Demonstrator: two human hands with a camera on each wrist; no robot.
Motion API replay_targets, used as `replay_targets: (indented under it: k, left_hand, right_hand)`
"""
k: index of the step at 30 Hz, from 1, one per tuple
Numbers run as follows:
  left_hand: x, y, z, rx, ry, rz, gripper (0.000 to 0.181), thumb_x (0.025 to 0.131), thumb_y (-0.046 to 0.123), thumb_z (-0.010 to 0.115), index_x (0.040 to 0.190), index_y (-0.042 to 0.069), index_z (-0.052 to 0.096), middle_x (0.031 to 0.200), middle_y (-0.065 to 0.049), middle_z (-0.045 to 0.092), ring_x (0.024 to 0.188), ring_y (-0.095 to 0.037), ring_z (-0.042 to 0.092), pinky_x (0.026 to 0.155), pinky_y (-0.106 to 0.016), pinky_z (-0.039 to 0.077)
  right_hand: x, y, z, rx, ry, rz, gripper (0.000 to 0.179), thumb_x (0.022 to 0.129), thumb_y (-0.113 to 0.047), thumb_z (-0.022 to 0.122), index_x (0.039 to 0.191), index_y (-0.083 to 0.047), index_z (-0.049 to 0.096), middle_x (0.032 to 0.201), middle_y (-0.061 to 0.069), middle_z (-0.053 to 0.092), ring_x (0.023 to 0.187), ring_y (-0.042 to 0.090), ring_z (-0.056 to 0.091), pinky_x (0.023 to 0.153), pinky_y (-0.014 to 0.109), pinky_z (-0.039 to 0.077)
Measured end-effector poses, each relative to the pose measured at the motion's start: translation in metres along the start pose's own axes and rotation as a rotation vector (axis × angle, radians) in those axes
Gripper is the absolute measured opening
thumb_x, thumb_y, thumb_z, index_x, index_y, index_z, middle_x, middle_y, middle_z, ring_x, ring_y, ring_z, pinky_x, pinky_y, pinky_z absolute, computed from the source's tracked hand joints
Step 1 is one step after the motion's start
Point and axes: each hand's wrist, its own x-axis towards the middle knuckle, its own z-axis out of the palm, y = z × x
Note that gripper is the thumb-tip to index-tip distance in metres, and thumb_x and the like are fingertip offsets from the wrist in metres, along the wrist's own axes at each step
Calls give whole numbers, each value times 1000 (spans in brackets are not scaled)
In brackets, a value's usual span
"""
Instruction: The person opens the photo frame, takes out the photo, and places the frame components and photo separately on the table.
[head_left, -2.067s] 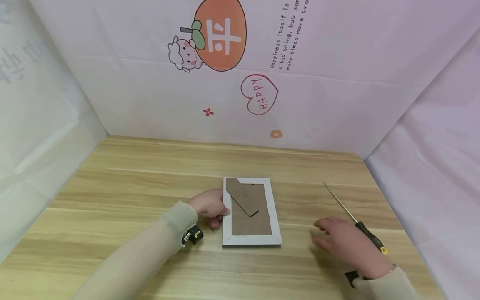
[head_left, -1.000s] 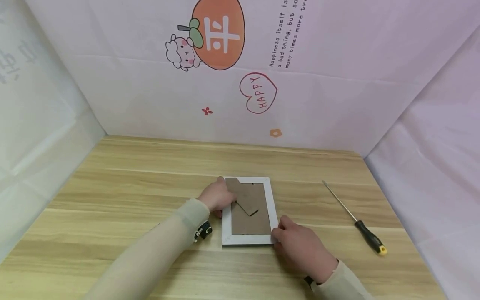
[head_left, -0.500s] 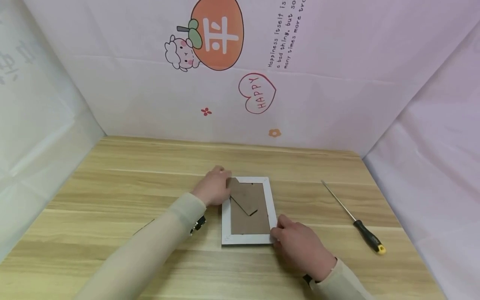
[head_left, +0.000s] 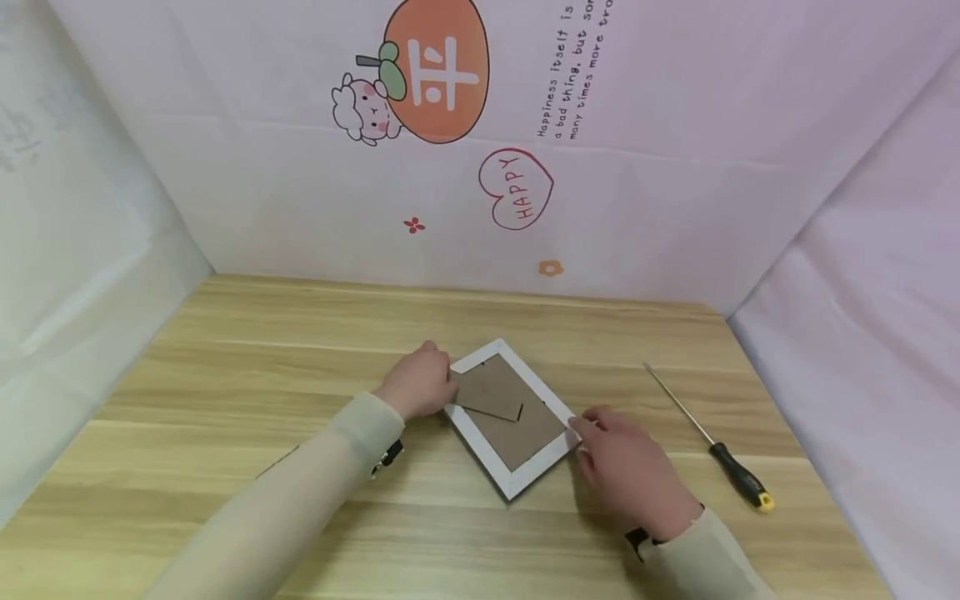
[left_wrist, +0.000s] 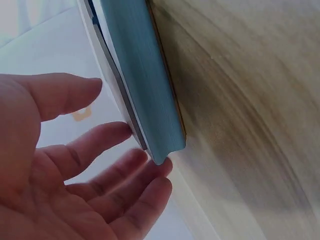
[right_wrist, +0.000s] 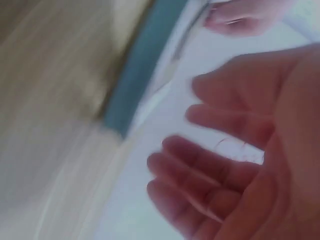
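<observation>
A white picture frame (head_left: 483, 450) lies back up and turned at an angle on the table, showing brown backing (head_left: 510, 450) and a flat stand leg (head_left: 491, 404). My left hand (head_left: 417, 382) touches its left corner. In the left wrist view, the fingertips sit right at the end of the teal-looking frame edge (left_wrist: 142, 75), the thumb apart from it. At the frame's right corner is my right hand (head_left: 633, 467). The blurred right wrist view shows loosely spread fingers (right_wrist: 180, 172) with a gap between them and the frame edge (right_wrist: 145, 75).
A long screwdriver (head_left: 738, 475) with a black and yellow handle lies at the right of the wood-grain table (head_left: 300, 333). White printed cloth (head_left: 660, 208) rises behind the table, with more cloth along both sides.
My right hand came from near the screwdriver to the frame. My left hand moved up to its far left corner. The frame has turned counterclockwise, its near end swinging right.
</observation>
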Motion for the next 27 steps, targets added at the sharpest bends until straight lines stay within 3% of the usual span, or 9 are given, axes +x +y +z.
replay_targets:
  k: [2,6,9,12,15,19,23,25,27]
  left_hand:
    - [1,2,0,-18,7,26,14,94,19,60,88,6,63,90,-6,55,71,-19,54,63,-33,50]
    - [0,2,1,-34,-1,33,17,95,18,59,83,8,64,77,-2,59,67,-17,55,63,-34,50]
    - [-4,-1,-1,-23,-33,-33,29,95,18,59,68,10,60,64,0,55,58,-16,52,55,-32,47]
    - [-8,-3,-4,-20,-77,-105,33,93,19,62,62,9,56,59,0,52,55,-17,51,54,-34,46]
    - [-11,-7,-4,-39,-109,-105,26,93,21,66,71,9,62,67,0,57,64,-17,53,64,-36,48]
    - [-13,-9,2,-171,-138,-84,12,93,19,69,90,8,65,79,-2,64,65,-16,61,65,-32,52]
    - [-17,-11,5,-271,-239,-131,16,96,14,66,85,4,59,69,-7,63,51,-18,63,52,-29,53]
    - [-19,-11,4,-255,-281,-148,21,98,16,63,81,5,59,65,-8,63,50,-18,63,54,-29,52]
    - [-19,-12,2,-244,-281,-156,21,100,18,60,83,6,59,65,-7,64,51,-17,63,57,-30,52]
  right_hand:
    - [0,-5,-3,45,33,-57,23,81,-4,70,103,-9,73,101,6,65,84,22,62,67,38,55]
    - [-1,-14,-4,71,-35,-155,19,82,-4,65,97,-10,74,97,0,63,76,16,60,59,30,52]
    - [0,-12,-4,26,-67,-104,12,82,-4,64,89,-11,71,98,1,63,67,16,58,52,29,49]
    - [-1,-9,-7,-10,-55,-44,7,84,-6,64,85,-12,68,98,0,63,67,16,58,54,31,50]
    - [-1,-9,-11,14,-64,-12,14,85,-7,63,75,-16,61,82,-6,56,65,13,50,55,29,46]
    - [1,-12,-15,46,-118,-4,17,87,-10,64,71,-18,62,73,-9,48,66,8,44,55,26,43]
    - [2,-7,-15,54,-161,-8,12,88,-12,65,77,-15,65,88,-3,61,73,12,56,62,30,51]
    - [1,-2,-18,72,-172,-5,9,90,-13,65,81,-15,67,94,-2,63,79,15,61,67,33,54]
    - [-1,4,-22,95,-177,-9,6,91,-15,66,86,-15,69,96,-3,65,85,17,64,73,38,55]
